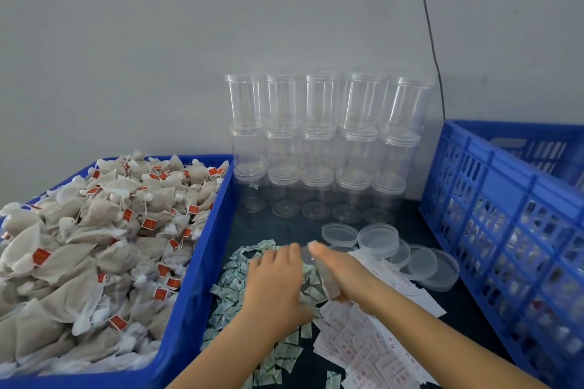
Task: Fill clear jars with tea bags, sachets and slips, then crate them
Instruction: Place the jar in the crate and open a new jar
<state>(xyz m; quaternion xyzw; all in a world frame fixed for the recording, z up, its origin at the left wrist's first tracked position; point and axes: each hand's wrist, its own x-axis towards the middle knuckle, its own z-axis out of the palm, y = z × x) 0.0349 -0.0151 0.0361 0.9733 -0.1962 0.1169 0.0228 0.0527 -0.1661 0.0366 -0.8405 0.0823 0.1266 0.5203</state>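
Note:
My right hand (pixel 347 275) grips a clear jar (pixel 317 271) tilted on its side low over the table, with a beige tea bag showing inside it. My left hand (pixel 275 281) lies palm down over the pile of green-and-white sachets (pixel 234 297). Its blurred fingertips reach the jar's mouth, and what they hold is hidden. White slips with red print (pixel 369 354) are spread under my right forearm. Tea bags with red tags (pixel 94 240) fill the blue bin on the left.
Stacked empty clear jars (pixel 319 136) stand against the wall behind. Several loose clear lids (pixel 410 259) lie to the right of my hands. A blue slatted crate (pixel 505 215) holding filled jars stands at the right. A black cable hangs down the wall.

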